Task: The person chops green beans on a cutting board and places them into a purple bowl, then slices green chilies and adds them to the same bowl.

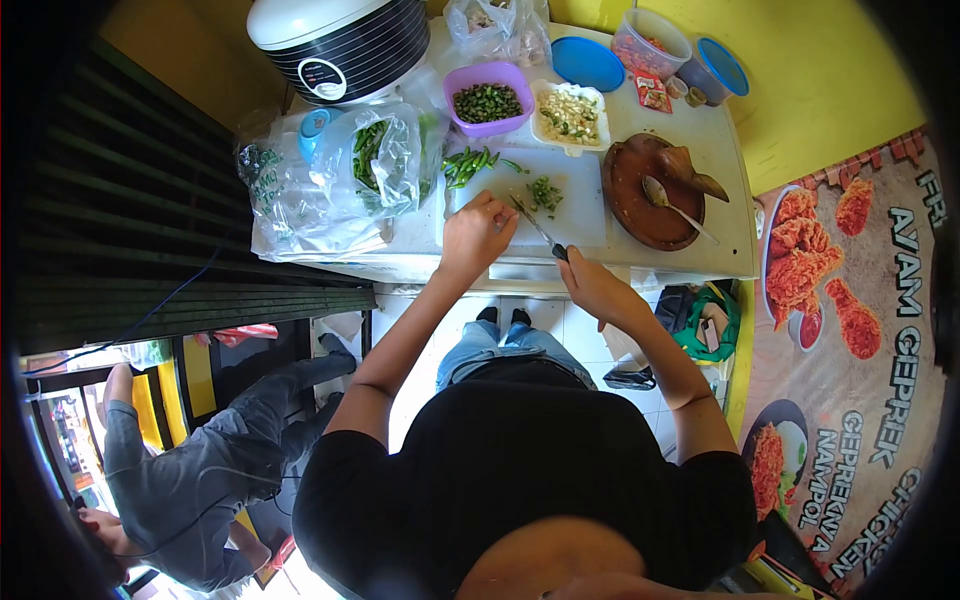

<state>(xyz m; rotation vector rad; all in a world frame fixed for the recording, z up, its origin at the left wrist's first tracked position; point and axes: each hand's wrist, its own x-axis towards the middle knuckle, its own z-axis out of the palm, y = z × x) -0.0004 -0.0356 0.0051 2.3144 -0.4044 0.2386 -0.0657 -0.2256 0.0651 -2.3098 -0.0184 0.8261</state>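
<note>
1. Knife (540, 228) – slim, dark-handled, clamped in your right hand (592, 285).
2. Left hand (477, 232) curled, pinning green chillies (468, 165) on white cutting board (570, 205).
3. Risk – fingertips near blade; a slip could cut them.

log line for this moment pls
left hand steadies green chili on cutting board | right hand holds knife | chopped pieces on board | purple bowl behind

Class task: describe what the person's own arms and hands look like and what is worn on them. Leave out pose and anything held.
Both arms are bare from the upper arm down, below the short sleeves of a black T-shirt. The left hand and right hand are ungloved. No watch, ring or bracelet shows, though detail is small.
</note>
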